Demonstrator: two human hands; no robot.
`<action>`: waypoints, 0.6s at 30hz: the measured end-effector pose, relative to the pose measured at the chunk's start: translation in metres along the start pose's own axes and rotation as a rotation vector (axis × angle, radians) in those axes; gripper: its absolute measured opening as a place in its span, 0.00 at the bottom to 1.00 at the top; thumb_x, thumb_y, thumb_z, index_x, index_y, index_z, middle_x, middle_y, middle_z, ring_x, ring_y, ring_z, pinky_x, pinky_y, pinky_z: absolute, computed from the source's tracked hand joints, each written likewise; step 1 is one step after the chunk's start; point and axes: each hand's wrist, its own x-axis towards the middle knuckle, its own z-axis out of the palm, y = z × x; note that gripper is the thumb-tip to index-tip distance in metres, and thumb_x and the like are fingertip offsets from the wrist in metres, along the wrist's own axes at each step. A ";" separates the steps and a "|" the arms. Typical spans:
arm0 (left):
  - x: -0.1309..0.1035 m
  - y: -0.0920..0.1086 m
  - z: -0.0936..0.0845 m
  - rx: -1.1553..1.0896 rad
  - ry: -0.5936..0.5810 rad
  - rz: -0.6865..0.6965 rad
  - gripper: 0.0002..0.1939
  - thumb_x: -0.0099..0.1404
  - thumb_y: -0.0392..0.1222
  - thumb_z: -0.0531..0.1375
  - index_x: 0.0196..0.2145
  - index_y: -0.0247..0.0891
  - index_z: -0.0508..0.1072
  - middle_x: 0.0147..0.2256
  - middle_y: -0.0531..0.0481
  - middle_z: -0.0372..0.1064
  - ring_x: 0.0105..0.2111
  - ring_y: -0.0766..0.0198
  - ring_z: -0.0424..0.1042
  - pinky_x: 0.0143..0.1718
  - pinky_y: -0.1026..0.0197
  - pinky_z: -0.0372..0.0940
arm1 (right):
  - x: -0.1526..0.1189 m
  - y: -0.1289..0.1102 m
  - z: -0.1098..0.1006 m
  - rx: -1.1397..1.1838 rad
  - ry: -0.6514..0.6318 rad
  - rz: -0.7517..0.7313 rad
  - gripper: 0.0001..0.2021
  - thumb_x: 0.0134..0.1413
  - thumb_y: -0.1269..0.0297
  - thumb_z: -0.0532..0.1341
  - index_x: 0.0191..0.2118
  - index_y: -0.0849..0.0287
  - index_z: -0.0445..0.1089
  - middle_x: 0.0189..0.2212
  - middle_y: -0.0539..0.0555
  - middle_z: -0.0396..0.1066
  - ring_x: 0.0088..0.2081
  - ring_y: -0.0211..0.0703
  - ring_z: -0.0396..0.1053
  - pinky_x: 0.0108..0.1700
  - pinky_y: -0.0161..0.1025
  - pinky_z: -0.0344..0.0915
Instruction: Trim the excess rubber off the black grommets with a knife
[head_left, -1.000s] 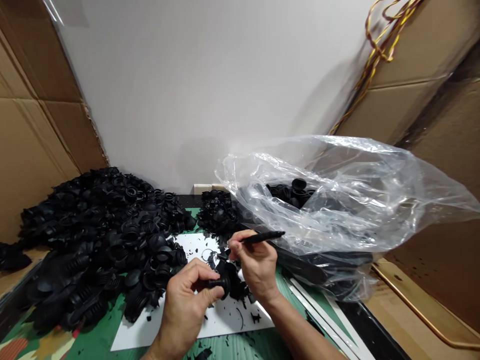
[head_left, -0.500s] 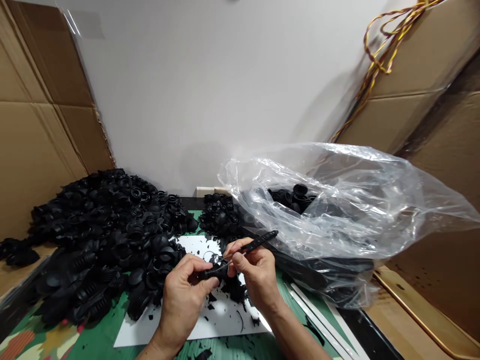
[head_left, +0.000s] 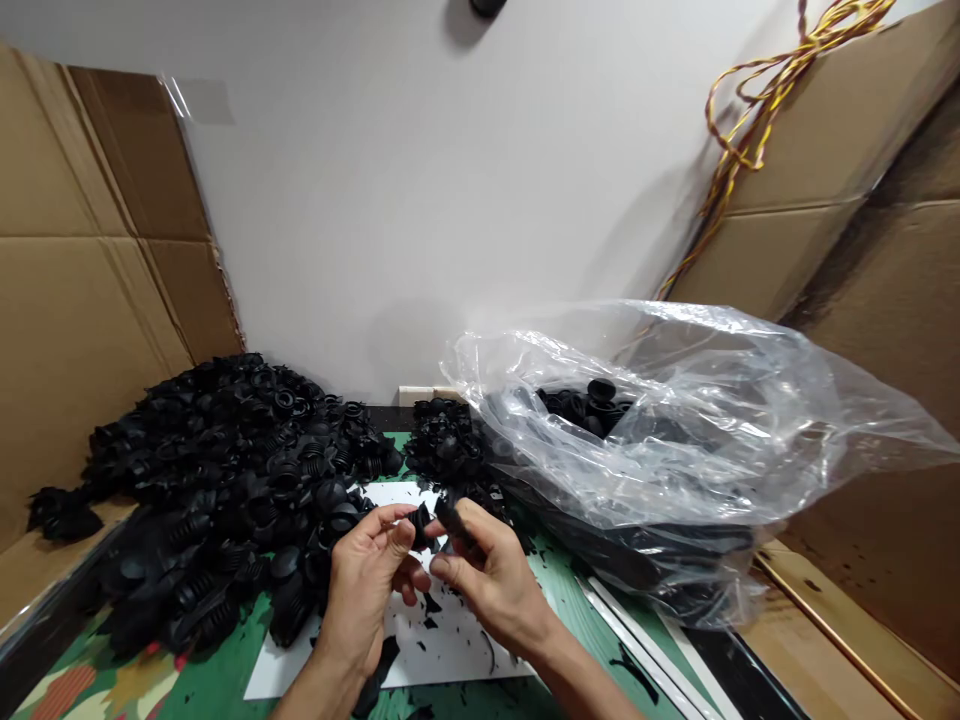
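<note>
My left hand [head_left: 366,572] pinches a small black ribbed rubber part [head_left: 419,522] between thumb and fingertips. Close beside it, my right hand [head_left: 495,580] is closed around a slim black-handled tool [head_left: 456,524]; the handle points toward the camera and its working end is hidden. Right fingertips are close to the part, but contact is unclear. Beneath both hands lies a white sheet [head_left: 427,655] strewn with black rubber scraps.
A large heap of black rubber parts [head_left: 225,450] covers the left side. Behind the hands is a smaller black pile [head_left: 446,440]. A clear plastic bag [head_left: 675,450] with black parts stands right, near white strips [head_left: 637,640]. Cardboard panels [head_left: 75,200] flank the green surface [head_left: 559,590].
The right hand has turned, swinging the tool's handle from pointing right to pointing toward the camera. The left hand has tilted the rubber part upward. The whole view has shifted slightly.
</note>
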 end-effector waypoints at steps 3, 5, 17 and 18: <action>-0.001 0.003 -0.002 0.035 -0.031 -0.043 0.27 0.45 0.61 0.66 0.31 0.34 0.73 0.17 0.53 0.69 0.13 0.68 0.65 0.12 0.69 0.54 | 0.000 0.000 0.005 -0.074 0.058 -0.025 0.13 0.52 0.60 0.60 0.21 0.59 0.68 0.22 0.49 0.59 0.25 0.38 0.58 0.28 0.35 0.54; -0.002 0.006 -0.001 0.081 -0.052 -0.051 0.27 0.45 0.63 0.65 0.28 0.33 0.73 0.17 0.52 0.69 0.13 0.69 0.64 0.12 0.69 0.52 | 0.000 -0.001 0.006 -0.033 0.060 -0.009 0.13 0.53 0.59 0.59 0.22 0.59 0.68 0.21 0.49 0.59 0.25 0.38 0.57 0.28 0.35 0.54; -0.011 -0.007 -0.012 0.473 0.019 0.279 0.22 0.45 0.41 0.69 0.40 0.38 0.76 0.32 0.48 0.75 0.23 0.63 0.71 0.25 0.63 0.67 | -0.004 0.001 0.019 0.185 0.053 0.202 0.20 0.46 0.47 0.62 0.19 0.60 0.63 0.17 0.46 0.55 0.20 0.34 0.50 0.23 0.34 0.49; -0.014 -0.009 -0.014 0.504 0.048 0.360 0.22 0.46 0.38 0.67 0.43 0.40 0.76 0.37 0.47 0.75 0.29 0.60 0.73 0.30 0.61 0.68 | -0.004 0.003 0.020 0.230 0.056 0.242 0.20 0.45 0.47 0.63 0.19 0.60 0.63 0.15 0.45 0.53 0.20 0.33 0.49 0.22 0.34 0.47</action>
